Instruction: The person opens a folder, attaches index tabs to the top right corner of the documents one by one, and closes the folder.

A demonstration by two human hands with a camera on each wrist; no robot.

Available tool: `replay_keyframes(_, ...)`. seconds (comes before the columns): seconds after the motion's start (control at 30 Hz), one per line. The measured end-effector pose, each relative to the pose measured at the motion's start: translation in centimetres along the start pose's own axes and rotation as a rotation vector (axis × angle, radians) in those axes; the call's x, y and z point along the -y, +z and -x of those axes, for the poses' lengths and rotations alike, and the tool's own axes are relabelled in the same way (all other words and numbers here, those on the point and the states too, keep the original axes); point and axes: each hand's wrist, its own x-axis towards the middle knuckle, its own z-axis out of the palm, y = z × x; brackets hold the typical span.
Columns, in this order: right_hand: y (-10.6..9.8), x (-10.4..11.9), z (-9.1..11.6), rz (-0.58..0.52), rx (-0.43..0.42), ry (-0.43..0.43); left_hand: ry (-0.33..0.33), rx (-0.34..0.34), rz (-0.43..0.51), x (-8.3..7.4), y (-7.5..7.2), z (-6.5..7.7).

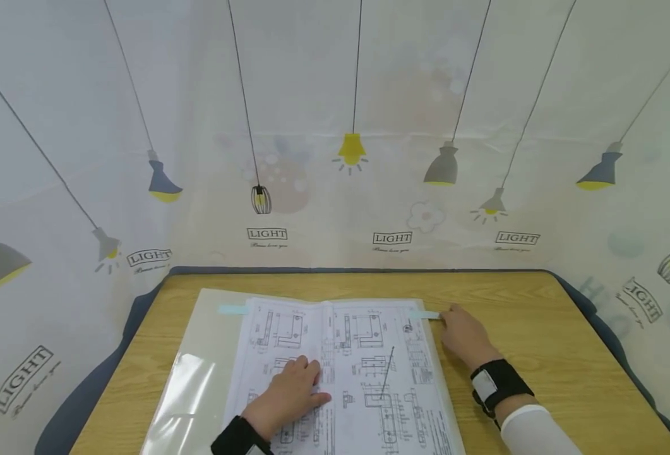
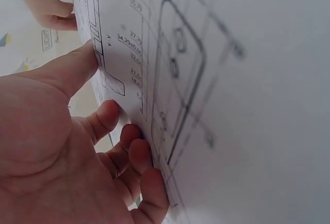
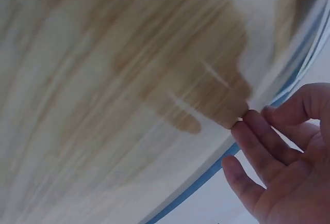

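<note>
Two sheets of technical drawings lie side by side on a pale, glossy folder. My left hand rests on the left sheet near the centre fold; the left wrist view shows its fingertips against the paper, fingers loosely bent. Light blue tape crosses the right sheet's upper corner and runs past the folder's edge. At its outer end, my right hand pinches the tape between thumb and fingers. From the right wrist, this hand appears low over the wooden tabletop, its fingertips close to the surface.
Another light blue tape strip joins the left sheet's top corner to the folder. Beneath everything is a wood-grain table with a dark blue edge. A curtain printed with lamps surrounds the table's back and sides.
</note>
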Motion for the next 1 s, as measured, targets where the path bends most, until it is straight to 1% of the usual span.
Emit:
replay_keyframes(0.23,-1.8,-0.2,1.5,-0.322,0.056,0.062,0.010,-0.009,-0.008,-0.2,-0.1,0.2)
replay_keyframes(0.27,-2.2,-0.2,1.9,-0.350,0.056,0.053,0.013,-0.009,-0.006,-0.2,-0.2,0.2)
replay_keyframes(0.33,-2.8,-0.1,2.5,-0.426,0.083,0.043,0.017,-0.008,-0.003,-0.3,-0.2,0.3)
replay_keyframes(0.4,-3.2,0.0,3.1,-0.484,0.141,0.034,0.017,-0.007,-0.005,-0.4,-0.3,0.4)
replay_keyframes(0.47,-3.3,-0.1,3.5,-0.495,0.223,0.018,0.016,-0.007,-0.007,-0.4,-0.4,0.4)
replay_keyframes(0.57,-2.8,-0.3,3.8,-0.464,0.340,0.011,0.014,-0.007,-0.011,-0.3,-0.4,0.4)
replay_keyframes(0.67,-2.0,-0.6,4.0,-0.441,0.405,0.001,0.016,-0.005,-0.009,-0.3,-0.4,0.3)
replay_keyframes(0.8,-1.6,-0.3,4.3,-0.433,0.425,0.041,0.020,-0.005,-0.003,-0.3,-0.3,0.3)
replay_keyframes(0.9,-1.5,0.2,4.5,-0.408,0.413,0.077,0.022,-0.011,-0.005,-0.2,-0.2,0.3)
replay_keyframes(1.0,-1.3,0.5,4.6,-0.390,0.397,0.092,0.022,-0.014,-0.010,-0.1,-0.1,0.2)
